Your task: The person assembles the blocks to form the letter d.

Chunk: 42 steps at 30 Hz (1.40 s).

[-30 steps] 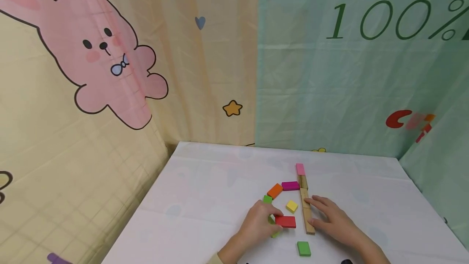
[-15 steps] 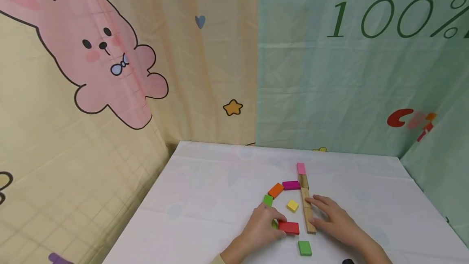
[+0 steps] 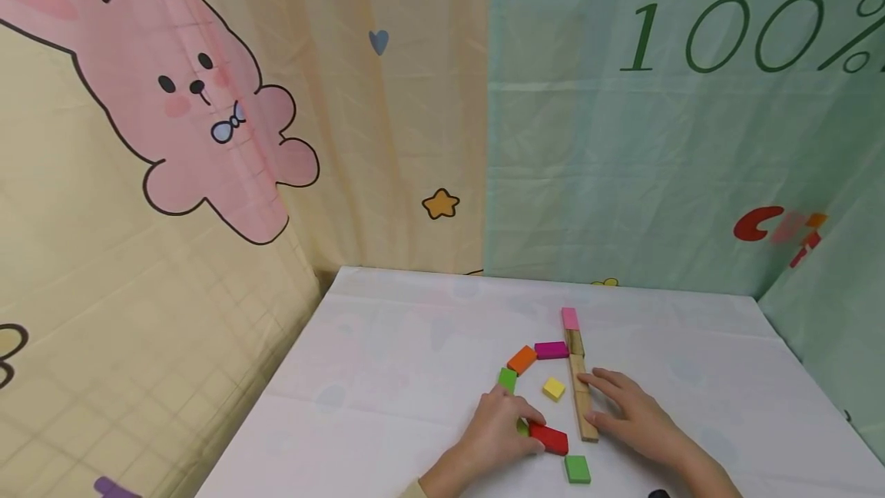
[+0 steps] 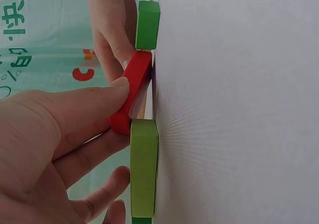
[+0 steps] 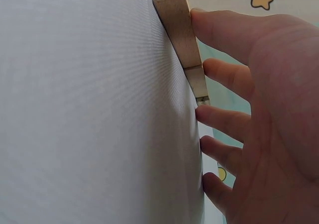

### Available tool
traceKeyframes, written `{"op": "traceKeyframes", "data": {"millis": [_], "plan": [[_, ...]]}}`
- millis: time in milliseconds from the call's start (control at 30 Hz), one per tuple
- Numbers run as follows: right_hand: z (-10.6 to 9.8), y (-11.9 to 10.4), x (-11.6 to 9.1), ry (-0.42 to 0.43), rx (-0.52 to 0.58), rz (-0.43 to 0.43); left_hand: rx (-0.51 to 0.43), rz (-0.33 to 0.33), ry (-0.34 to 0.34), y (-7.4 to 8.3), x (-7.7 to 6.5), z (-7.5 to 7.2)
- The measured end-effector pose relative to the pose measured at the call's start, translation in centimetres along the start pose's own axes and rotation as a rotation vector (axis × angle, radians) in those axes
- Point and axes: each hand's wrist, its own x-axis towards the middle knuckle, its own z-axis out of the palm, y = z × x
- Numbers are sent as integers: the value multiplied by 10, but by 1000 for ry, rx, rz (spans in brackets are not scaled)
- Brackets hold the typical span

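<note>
Red block [image 3: 549,438] sits pinched in our left hand [image 3: 496,429] while our flat, empty right hand [image 3: 632,415] steadies the wooden strip [image 3: 579,398] as a guide.

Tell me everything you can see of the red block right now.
The red block is a flat, painted rectangular piece that looks like wood, glossy red, with rounded edges. It lies on the white table, turned at a slant, its far end toward the long wooden strip. The left hand presses it with thumb and fingers. A lime green block meets its near end.
</note>
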Motion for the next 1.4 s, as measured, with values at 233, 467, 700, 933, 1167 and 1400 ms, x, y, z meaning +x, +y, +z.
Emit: {"op": "traceKeyframes", "data": {"millis": [233,467,700,933,1167,1400], "plan": [[0,2,-1,-3,-3,11,2,10,-4,2,0,3],[1,2,-1,-4,11,5,51,64,-31,1,-1,2],[0,3,0,4,-1,-8,127,107,-58,-2,1,2],[0,2,0,4,-4,3,132,110,-71,-2,1,1],[1,0,0,2,6,6,148,121,-92,-2,0,-1],[1,0,0,4,2,2,166,145,-110,-1,-3,-3]]}}
